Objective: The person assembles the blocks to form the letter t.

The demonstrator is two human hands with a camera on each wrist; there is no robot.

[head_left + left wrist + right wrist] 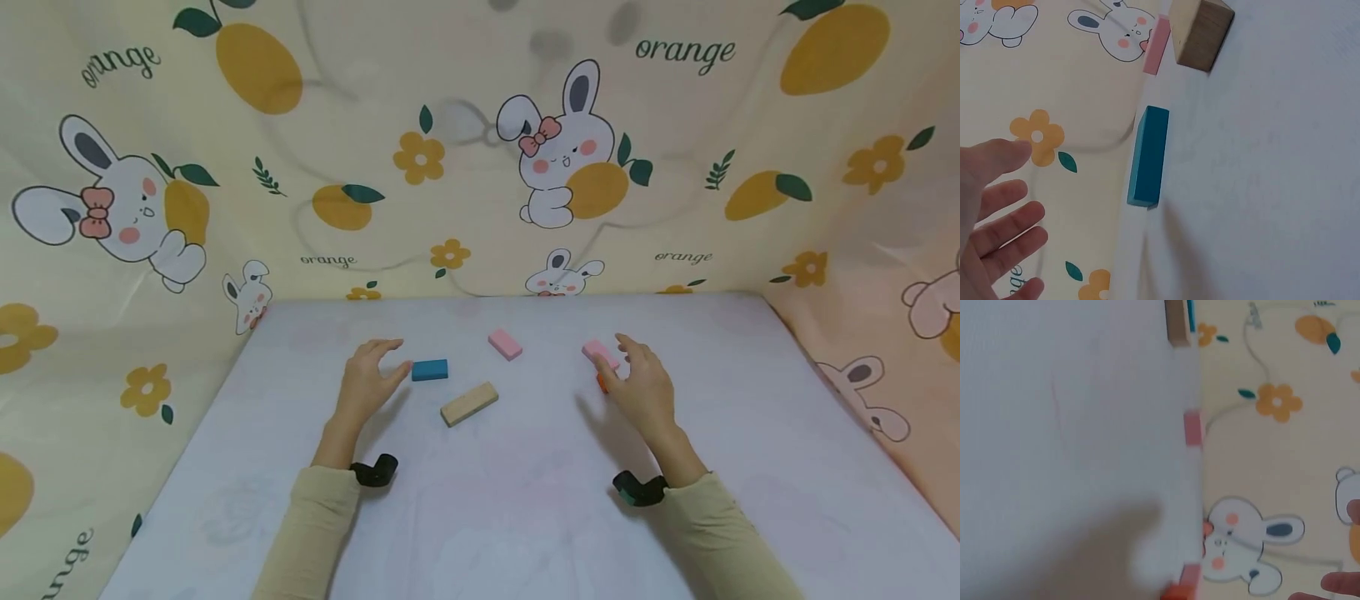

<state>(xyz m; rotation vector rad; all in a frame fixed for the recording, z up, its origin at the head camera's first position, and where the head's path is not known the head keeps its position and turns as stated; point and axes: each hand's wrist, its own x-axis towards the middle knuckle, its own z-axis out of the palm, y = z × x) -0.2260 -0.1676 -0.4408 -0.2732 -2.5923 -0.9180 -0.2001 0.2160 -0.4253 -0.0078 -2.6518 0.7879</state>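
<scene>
Rabbit-printed cloth backs the white table. Toward its far edge, left to right: relaxed, empty left hand; blue block; wooden block; pink block; second pink block and orange block, partly behind the right hand, likewise empty.

The wooden block looks bare, matt and faintly grained; the blue block to its left and the pink block behind it look smooth and matt. Beneath the wooden block the counter is smooth and dull, while the printed sheet behind, cloth or plastic, shows a slight sheen.
</scene>
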